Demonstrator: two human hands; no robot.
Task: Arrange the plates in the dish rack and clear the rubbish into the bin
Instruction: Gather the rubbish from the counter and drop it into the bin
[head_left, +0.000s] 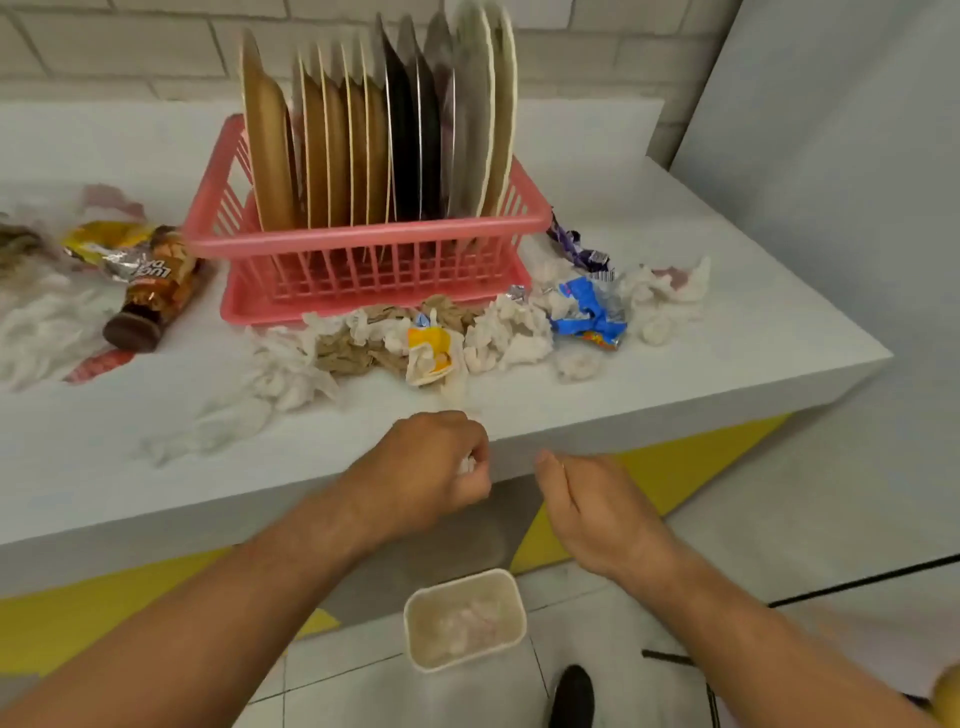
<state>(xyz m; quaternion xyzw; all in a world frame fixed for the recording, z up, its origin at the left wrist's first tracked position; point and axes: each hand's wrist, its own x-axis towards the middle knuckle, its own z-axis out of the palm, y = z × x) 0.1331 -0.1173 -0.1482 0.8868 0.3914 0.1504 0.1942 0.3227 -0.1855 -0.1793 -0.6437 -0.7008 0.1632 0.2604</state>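
A pink dish rack (363, 244) stands on the white counter (727, 332) with several plates (363, 145) upright in it: tan ones, black ones and pale ones. Crumpled white tissues (509, 332), brown paper and snack wrappers (589, 312) lie scattered in front of the rack. My left hand (426, 467) hovers at the counter's front edge, closed on a small white tissue. My right hand (592, 504) is beside it, just off the edge, fingers loosely apart and holding nothing. A white bin (511, 597) sits on the floor below my hands with some tissues inside.
At the left lie a brown bottle (156, 296), a yellow wrapper (104, 239) and more tissues (47, 317). A tiled wall rises behind the counter, a grey panel stands at the right. Yellow cabinet fronts show under the counter. A dark shoe (571, 696) is on the floor.
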